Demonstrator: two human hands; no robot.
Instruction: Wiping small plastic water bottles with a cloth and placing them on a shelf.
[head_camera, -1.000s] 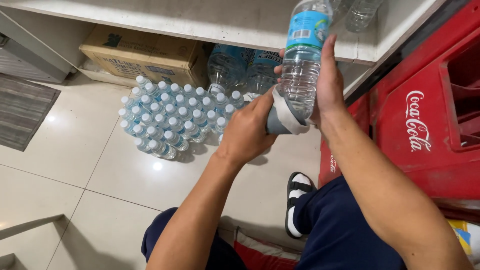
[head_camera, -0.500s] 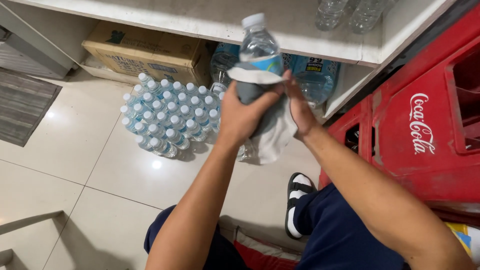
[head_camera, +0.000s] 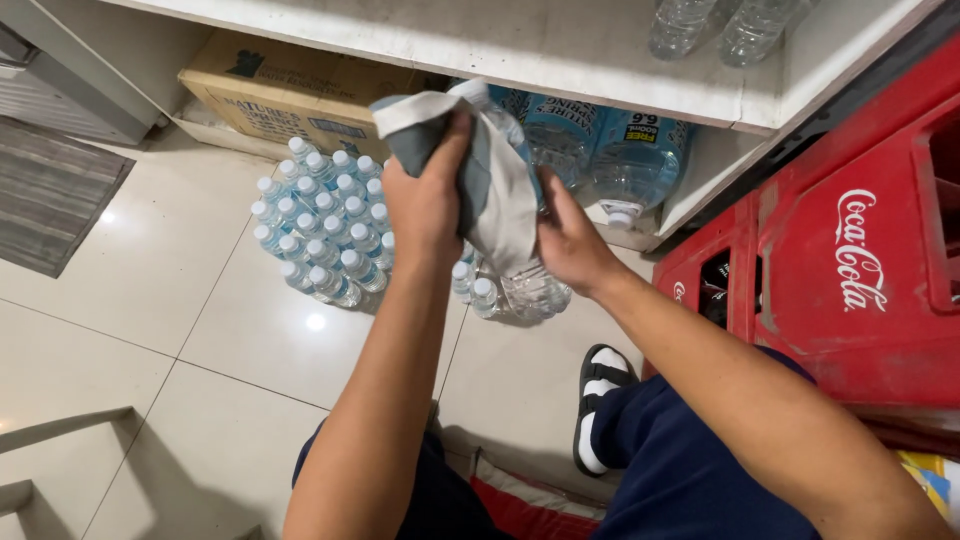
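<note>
Left hand (head_camera: 425, 205) closed tight over a grey cloth (head_camera: 500, 190), pressing it down on the upper part of a water bottle (head_camera: 535, 290). I read the grip as a full fist, fingers wrapped over the cloth and the bottle's top beneath it; cap hidden under the fabric.

Right hand (head_camera: 565, 245) sits just below and beside the left, fingers curled round the bottle's body through the hanging cloth. Closed on it, not clamped hard as far as I can tell.

Bottle held up in front of both hands, tilted, its clear ribbed base showing under the cloth's lower edge.

Handling, my judgement: thin clear plastic, full, so moderately heavy and firm but will dent if squeezed. Smooth wall likely slippery if wet; cloth helps the grip. Best hold is round the mid-body, second hand at the neck. Cloth is soft, limp, drapes freely.

Beyond the hands, on the floor: a pack of small bottles (head_camera: 320, 225). Further off, large jugs (head_camera: 610, 150) under a white shelf (head_camera: 560, 50), a carton (head_camera: 290, 90) beside them. Red crates (head_camera: 850, 260) to the right of the right hand.
</note>
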